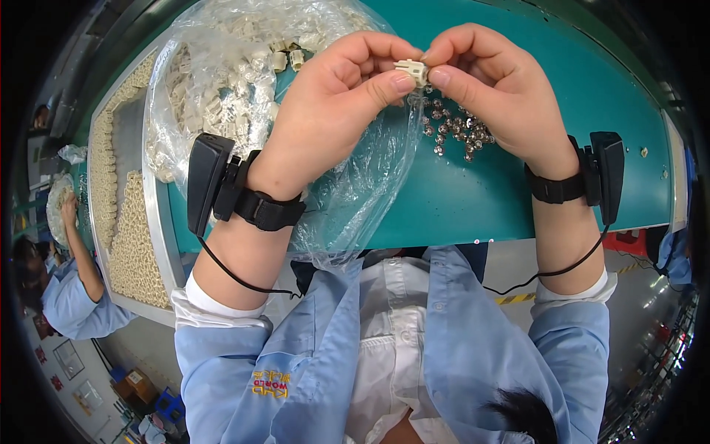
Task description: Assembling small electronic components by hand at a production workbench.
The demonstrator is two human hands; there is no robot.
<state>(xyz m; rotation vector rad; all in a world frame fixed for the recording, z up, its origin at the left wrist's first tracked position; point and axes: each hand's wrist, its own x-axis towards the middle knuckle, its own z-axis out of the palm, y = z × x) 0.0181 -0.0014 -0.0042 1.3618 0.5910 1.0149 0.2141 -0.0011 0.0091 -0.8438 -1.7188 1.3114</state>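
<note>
My left hand [347, 96] pinches a small cream plastic part [411, 70] between thumb and fingers, above the green tabletop. From the other side my right hand [492, 81] closes thumb and forefinger at the part's right end. Whether a small metal piece sits between the right fingertips is hidden. Just below the right hand lies a loose pile of small shiny metal pieces [462, 132]. To the left of my left hand, a clear plastic bag [370, 200] spreads over the table, with many cream plastic parts [222, 103] in it.
A metal-edged tray [164, 244] at the left holds dense rows of cream parts [137, 251]. The green table [599, 140] runs to the right, with a few small bits by its edge. Another person in a blue sleeve [74, 296] works at the far left.
</note>
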